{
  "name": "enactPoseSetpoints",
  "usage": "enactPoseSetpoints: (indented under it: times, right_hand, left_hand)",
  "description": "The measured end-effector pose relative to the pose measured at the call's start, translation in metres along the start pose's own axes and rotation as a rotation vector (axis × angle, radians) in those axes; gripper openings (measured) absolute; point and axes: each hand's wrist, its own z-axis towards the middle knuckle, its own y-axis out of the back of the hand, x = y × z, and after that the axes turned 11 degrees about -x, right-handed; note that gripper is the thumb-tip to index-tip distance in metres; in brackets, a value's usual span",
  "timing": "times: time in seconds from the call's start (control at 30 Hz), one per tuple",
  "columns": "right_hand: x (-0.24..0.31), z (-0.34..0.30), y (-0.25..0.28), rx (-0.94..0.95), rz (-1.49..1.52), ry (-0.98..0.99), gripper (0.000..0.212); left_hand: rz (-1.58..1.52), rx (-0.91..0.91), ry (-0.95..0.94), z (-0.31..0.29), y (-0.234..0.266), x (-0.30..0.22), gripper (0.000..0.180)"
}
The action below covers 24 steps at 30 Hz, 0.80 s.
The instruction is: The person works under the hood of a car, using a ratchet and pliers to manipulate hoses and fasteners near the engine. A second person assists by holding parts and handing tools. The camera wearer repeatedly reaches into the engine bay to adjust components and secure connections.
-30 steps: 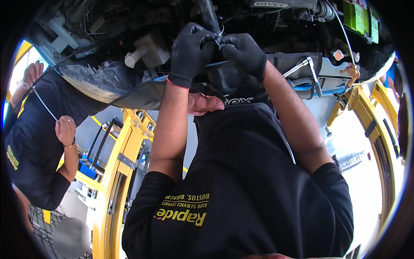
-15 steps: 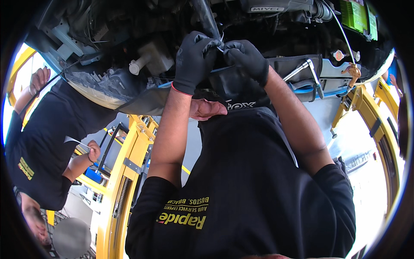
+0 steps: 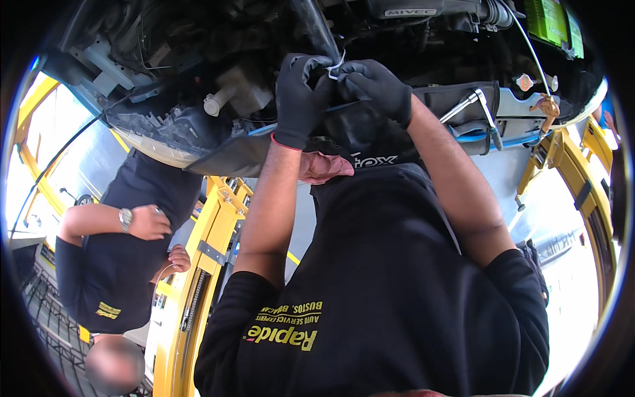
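A thin white strip, bent into a loop, shows between my hands at the lower end of a black tube in the engine bay. My left hand, in a black glove with a red cuff edge, has its fingertips closed on the strip's left side. From the right, my right hand, also black-gloved, pinches the strip near its lower end. Fingers hide part of it, and I cannot tell whether the loop passes around the tube. A pink cloth hangs by my left wrist.
A ratchet wrench lies on the dark cover over the car's front edge. A white reservoir sits left of my hands, a green battery far right. A co-worker stands left, beside a yellow lift post.
The white strip now shows more, as a bent loop; my hands have shifted slightly but stay together. The co-worker at left has drawn back from the car, both hands now near the waist.
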Motion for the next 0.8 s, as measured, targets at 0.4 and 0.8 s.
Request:
enactPoseSetpoints:
  times: [0.4,0.8]
  right_hand:
    - [0.059,-0.017,-0.009,-0.151,-0.938,0.113,0.031]
    - [0.073,-0.003,-0.036,-0.093,-1.071,0.081,0.033]
  left_hand:
    - [-0.253,-0.322,0.300,-0.031,-0.021,0.000,0.016]
    - [-0.070,-0.268,0.059,-0.025,-0.011,0.003,0.018]
